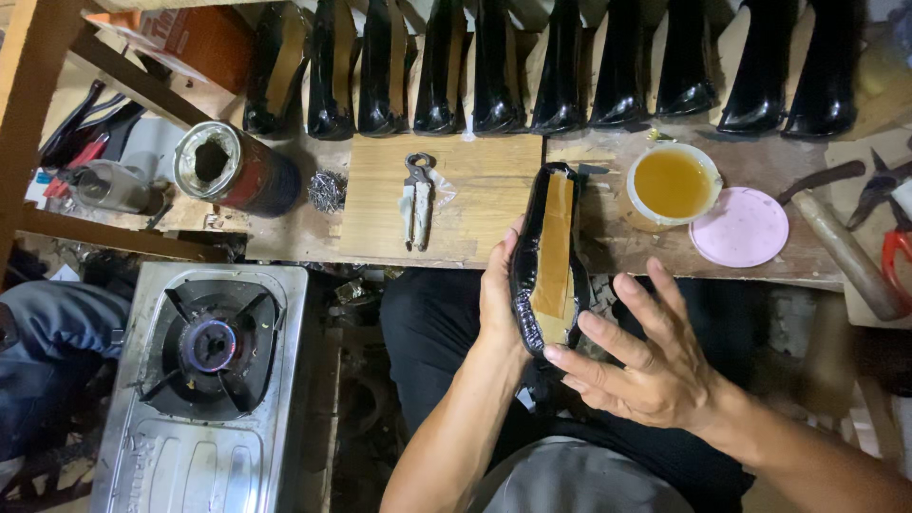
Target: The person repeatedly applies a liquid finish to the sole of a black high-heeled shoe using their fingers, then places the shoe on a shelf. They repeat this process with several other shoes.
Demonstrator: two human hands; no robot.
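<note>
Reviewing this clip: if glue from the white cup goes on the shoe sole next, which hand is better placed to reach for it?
Probably the right hand: it is open, only fingertips touching the black shoe, and the glue cup stands on its side. The left hand grips the shoe.

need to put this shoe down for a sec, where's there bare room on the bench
Barest patch: the light wooden board, right of the pincers and left of the black shoe in the left hand. A narrower strip lies below the glue cup. Crowded: the row of black shoes behind, can and nails left, pink lid and hammer right.
</note>
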